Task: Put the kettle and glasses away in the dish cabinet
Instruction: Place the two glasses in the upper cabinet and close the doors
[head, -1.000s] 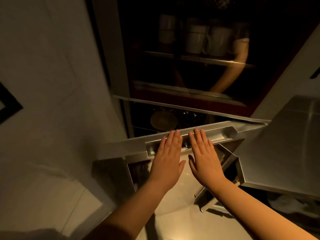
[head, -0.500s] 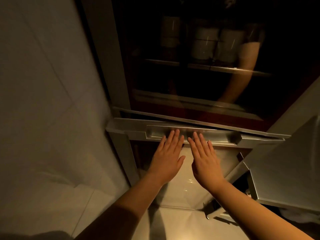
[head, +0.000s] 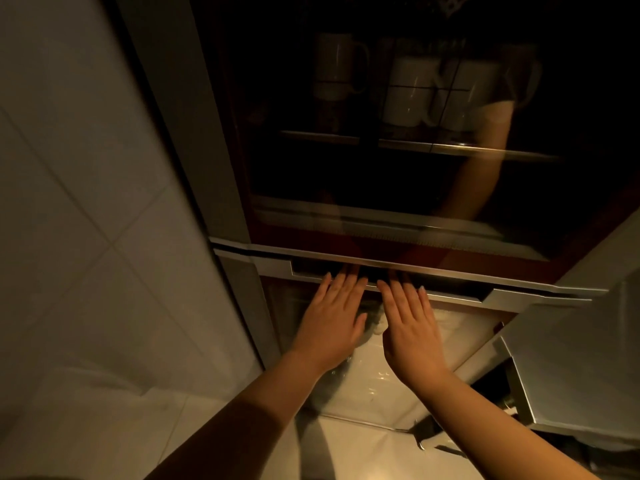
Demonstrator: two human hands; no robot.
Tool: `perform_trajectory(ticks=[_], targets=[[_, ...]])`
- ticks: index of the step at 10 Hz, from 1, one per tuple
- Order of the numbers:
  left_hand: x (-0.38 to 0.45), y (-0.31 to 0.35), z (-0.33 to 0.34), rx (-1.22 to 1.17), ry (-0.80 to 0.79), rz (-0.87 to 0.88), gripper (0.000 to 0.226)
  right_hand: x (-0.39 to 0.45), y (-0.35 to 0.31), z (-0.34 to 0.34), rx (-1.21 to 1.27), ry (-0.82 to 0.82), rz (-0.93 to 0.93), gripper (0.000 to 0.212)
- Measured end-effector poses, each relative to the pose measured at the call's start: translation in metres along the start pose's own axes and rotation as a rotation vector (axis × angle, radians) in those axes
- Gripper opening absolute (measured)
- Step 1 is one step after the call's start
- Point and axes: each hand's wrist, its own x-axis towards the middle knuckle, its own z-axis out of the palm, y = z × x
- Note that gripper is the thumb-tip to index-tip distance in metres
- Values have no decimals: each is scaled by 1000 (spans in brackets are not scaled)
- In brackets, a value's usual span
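Steel cabinet door (head: 540,299), flat fingers (head: 346,284) pressing its handle

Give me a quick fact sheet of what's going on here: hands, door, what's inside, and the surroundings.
left hand: flat, fingers straight, pressing on the lower door by its handle recess
right hand: flat beside the left, fingertips at the same recess
lower door: tilted, nearly shut against the cabinet
upper door: dark glass, shut, mirrors an arm
inside upper shelf: white mugs behind the glass
left of cabinet: pale tiled wall
kettle and glasses: not visible
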Motion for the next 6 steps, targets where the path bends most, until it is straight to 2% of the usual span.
perform_trajectory(ticks=[1,3,4,6], targets=[[0,1,0,6,-13,-13,59,1,2,4,12,-5,-6,95],[0,10,-10,8,-34,-64,59,1,2,0,73,38,-33,93],[-1,22,-16,23,-56,-140,60,1,7,-5,103,49,-73,93],[-11,66,-25,7,-88,-395,64,-3,32,-18,126,52,-288,79]])
